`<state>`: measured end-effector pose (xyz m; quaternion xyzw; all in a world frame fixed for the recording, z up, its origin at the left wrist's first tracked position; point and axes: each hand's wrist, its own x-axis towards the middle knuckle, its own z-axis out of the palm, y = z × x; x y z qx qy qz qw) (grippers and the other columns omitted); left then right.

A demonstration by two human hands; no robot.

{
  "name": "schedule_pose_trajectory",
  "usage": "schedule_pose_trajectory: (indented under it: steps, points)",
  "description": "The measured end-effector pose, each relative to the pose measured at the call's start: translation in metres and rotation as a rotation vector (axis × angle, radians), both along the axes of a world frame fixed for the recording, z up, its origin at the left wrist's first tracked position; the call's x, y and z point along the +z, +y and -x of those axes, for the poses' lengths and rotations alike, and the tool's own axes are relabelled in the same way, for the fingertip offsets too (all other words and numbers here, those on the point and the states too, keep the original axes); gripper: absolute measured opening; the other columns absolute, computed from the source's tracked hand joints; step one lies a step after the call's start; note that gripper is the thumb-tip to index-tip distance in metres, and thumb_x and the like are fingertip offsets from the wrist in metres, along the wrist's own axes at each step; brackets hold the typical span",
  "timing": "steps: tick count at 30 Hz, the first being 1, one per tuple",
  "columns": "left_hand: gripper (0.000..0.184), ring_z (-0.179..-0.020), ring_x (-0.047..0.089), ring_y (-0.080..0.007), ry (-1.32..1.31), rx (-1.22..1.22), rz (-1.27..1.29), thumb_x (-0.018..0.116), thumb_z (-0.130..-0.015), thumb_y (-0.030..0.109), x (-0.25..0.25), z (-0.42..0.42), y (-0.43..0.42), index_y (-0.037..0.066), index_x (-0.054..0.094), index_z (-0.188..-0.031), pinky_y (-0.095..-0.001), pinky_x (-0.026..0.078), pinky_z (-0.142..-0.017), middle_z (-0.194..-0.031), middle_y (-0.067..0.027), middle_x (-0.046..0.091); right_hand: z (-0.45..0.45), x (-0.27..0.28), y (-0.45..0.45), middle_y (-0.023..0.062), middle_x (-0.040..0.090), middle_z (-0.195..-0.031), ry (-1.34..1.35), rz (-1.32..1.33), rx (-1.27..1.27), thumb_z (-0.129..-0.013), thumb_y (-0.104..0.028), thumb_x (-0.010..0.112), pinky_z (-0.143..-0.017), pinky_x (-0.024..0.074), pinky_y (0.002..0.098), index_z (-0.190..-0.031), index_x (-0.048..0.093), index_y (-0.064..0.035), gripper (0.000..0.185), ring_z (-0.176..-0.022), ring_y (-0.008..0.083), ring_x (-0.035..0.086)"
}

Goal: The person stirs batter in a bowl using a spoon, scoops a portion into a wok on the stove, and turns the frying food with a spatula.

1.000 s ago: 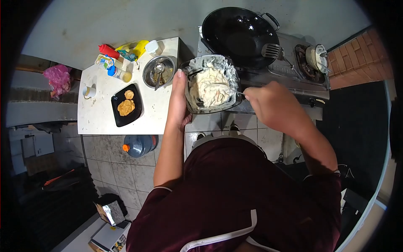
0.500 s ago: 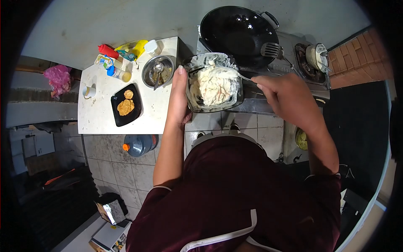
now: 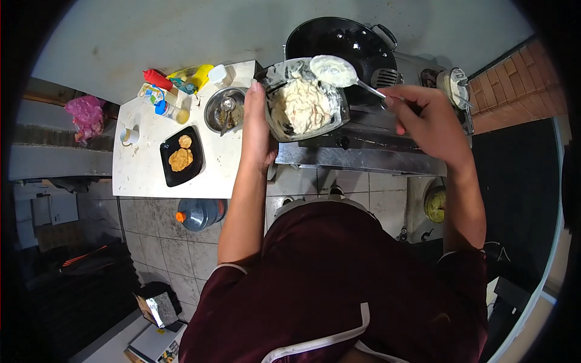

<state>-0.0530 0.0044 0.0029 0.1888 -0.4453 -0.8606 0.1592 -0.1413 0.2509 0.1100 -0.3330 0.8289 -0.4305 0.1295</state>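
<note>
Now the right hand point(image 3: 428, 120) has raised the coated spoon point(image 3: 334, 71).

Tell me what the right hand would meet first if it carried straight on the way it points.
Probably the near side of the dark bowl, with the spoon in the right hand leading; height is unclear from this view, so it might pass above.

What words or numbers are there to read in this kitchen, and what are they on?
None that I can read.
Small printed pack by the red bottle: too small and blurred.
Yellow bag: any print is too blurred.
Dark red shirt: just a faint curved mark, no letters I can make out.
</note>
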Motion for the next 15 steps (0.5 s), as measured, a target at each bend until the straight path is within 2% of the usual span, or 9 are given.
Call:
schedule_pose_trajectory:
  steps: [2, 4, 9, 12, 14, 15]
  points:
    - [0.060, -0.108, 0.060, -0.0200, -0.006, 0.007, 0.000, 0.043, -0.096, 0.052, 0.000, 0.001, 0.000, 0.003, 0.046, -0.130, -0.0334, 0.050, -0.091, -0.123, -0.0119, 0.057, 0.001, 0.001, 0.000, 0.0024, 0.057, -0.059, -0.008, 0.017, -0.016, -0.090, -0.008, 0.056, -0.049, 0.0414, 0.0228, -0.103, 0.067, 0.0025, 0.020, -0.052, 0.0059, 0.054]
    - [0.057, -0.113, 0.053, -0.0208, 0.038, -0.048, -0.027, 0.041, -0.099, 0.047, 0.000, 0.001, 0.000, 0.003, 0.032, -0.135, -0.0354, 0.046, -0.094, -0.123, -0.0126, 0.049, 0.002, 0.004, 0.002, 0.0015, 0.057, -0.059, -0.014, 0.017, -0.018, -0.090, -0.009, 0.056, -0.049, 0.0413, 0.0225, -0.104, 0.067, 0.0022, 0.020, -0.052, 0.0055, 0.054]
    - [0.056, -0.112, 0.053, -0.0201, 0.050, -0.067, -0.029, 0.042, -0.099, 0.046, -0.001, 0.003, 0.001, 0.003, 0.033, -0.135, -0.0342, 0.046, -0.094, -0.123, -0.0117, 0.049, 0.024, 0.003, 0.008, -0.0011, 0.054, -0.059, -0.043, 0.030, -0.071, -0.091, -0.012, 0.056, -0.051, 0.0408, 0.0211, -0.106, 0.067, 0.0008, 0.022, -0.055, 0.0038, 0.052]
    - [0.056, -0.111, 0.053, -0.0196, 0.020, -0.064, -0.024, 0.042, -0.099, 0.046, -0.003, 0.002, 0.004, 0.003, 0.035, -0.134, -0.0335, 0.046, -0.094, -0.122, -0.0110, 0.049, 0.065, -0.012, 0.009, 0.0022, 0.058, -0.061, -0.147, 0.088, -0.140, -0.090, -0.016, 0.058, -0.054, 0.0429, 0.0221, -0.107, 0.066, 0.0000, 0.025, -0.057, 0.0051, 0.055]
    - [0.055, -0.111, 0.053, -0.0192, -0.005, -0.062, -0.016, 0.042, -0.099, 0.045, -0.002, -0.003, 0.008, 0.003, 0.036, -0.133, -0.0332, 0.046, -0.093, -0.122, -0.0107, 0.050, 0.091, -0.026, 0.005, 0.0116, 0.066, -0.069, 0.131, -0.145, -0.257, -0.087, -0.013, 0.056, -0.061, 0.0498, 0.0300, -0.106, 0.066, -0.0001, 0.026, -0.064, 0.0172, 0.065]
    - [0.055, -0.111, 0.053, -0.0190, -0.018, -0.067, -0.028, 0.042, -0.099, 0.046, -0.001, -0.008, 0.011, 0.003, 0.036, -0.133, -0.0331, 0.046, -0.093, -0.122, -0.0105, 0.050, 0.105, -0.040, 0.001, 0.0116, 0.066, -0.069, 0.131, -0.139, -0.262, -0.087, -0.013, 0.056, -0.061, 0.0498, 0.0300, -0.106, 0.066, -0.0001, 0.026, -0.064, 0.0172, 0.065]
